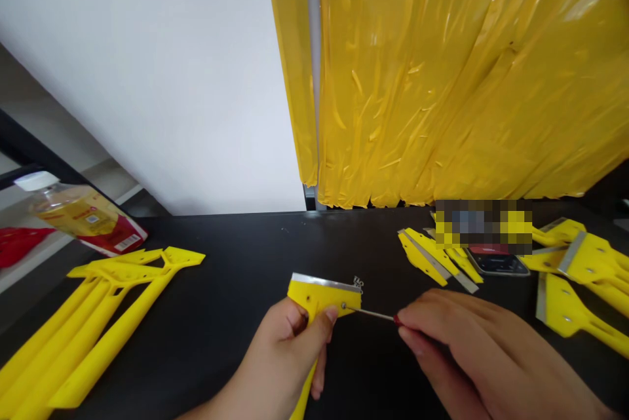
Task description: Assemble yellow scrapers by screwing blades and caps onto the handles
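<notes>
A yellow scraper (324, 295) with a metal blade along its top edge is gripped in my left hand (295, 348), the thumb pressed on its head near a screw (344, 306). Between thumb and fingers, my right hand (462, 348) pinches the red handle of a thin screwdriver (371, 313). The screwdriver's tip meets the screw on the right side of the scraper head. A second hole on the left of the head shows no screw. Most of the screwdriver's handle is hidden by my fingers.
Yellow scraper handles (108, 302) lie at left by a bottle (88, 213). At right are loose yellow plates with blades (427, 256), a phone (498, 264) and several scrapers with blades (565, 305). Yellow plastic sheeting (466, 79) hangs behind the black table (236, 315).
</notes>
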### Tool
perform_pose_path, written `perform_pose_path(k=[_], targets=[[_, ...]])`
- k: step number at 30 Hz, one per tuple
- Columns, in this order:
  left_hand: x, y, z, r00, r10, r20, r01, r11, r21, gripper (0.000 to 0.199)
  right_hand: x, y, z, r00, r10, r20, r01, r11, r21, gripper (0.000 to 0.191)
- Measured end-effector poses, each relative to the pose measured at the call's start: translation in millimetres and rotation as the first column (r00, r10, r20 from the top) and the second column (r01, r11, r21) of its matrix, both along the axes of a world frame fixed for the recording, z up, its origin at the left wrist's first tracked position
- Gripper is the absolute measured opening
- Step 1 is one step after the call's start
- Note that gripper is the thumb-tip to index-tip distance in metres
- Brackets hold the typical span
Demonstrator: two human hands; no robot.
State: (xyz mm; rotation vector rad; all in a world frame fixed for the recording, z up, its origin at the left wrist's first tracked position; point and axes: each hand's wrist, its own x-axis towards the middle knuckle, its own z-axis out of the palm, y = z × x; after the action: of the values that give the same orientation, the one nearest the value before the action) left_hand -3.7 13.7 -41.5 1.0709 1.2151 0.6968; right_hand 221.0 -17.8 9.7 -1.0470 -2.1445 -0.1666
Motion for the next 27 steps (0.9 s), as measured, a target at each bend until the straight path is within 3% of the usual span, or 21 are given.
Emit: perform_pose_path(k=[4, 9, 14, 20, 24, 27], targets=[[-0.7, 1.3, -0.8, 1.000, -0.002, 0.016, 0.002, 1.000, -0.009, 0.054, 2.0, 1.7, 2.5, 0.990, 0.137, 0.025, -0.136, 0.991, -0.014, 0.033], [-0.6, 0.4, 1.3, 1.000, -0.005, 0.002, 0.005, 1.000, -0.007, 0.054, 7.4, 0.0, -7.8, 0.998, -0.001, -0.068, -0.002, 0.999, -0.047, 0.008], [1.5, 0.0, 2.2, 1.000, 0.018, -0.006, -0.018, 0.999, -0.028, 0.055, 5.7, 2.7, -3.4, 0.997, 0.016, -0.075, -0.023, 0.995, -0.097, 0.011], [0.6, -0.4, 0.5, 0.999, -0.027, -0.047, 0.026, 1.000, -0.012, 0.059, -0.8, 5.3, 11.6, 0.981, 0.190, 0.045, -0.192, 0.980, 0.047, 0.032], [1.1, -2.1, 6.5, 0.995, -0.065, -0.080, 0.064, 0.998, -0.019, 0.058, 3.9, 5.1, 7.9, 0.965, 0.258, 0.050, -0.261, 0.964, 0.054, 0.030], [1.7, -2.2, 14.0, 0.987, -0.105, -0.119, 0.105, 0.994, -0.005, 0.060, 8.2, 2.3, 1.1, 0.981, 0.194, 0.013, -0.195, 0.980, 0.046, 0.017]])
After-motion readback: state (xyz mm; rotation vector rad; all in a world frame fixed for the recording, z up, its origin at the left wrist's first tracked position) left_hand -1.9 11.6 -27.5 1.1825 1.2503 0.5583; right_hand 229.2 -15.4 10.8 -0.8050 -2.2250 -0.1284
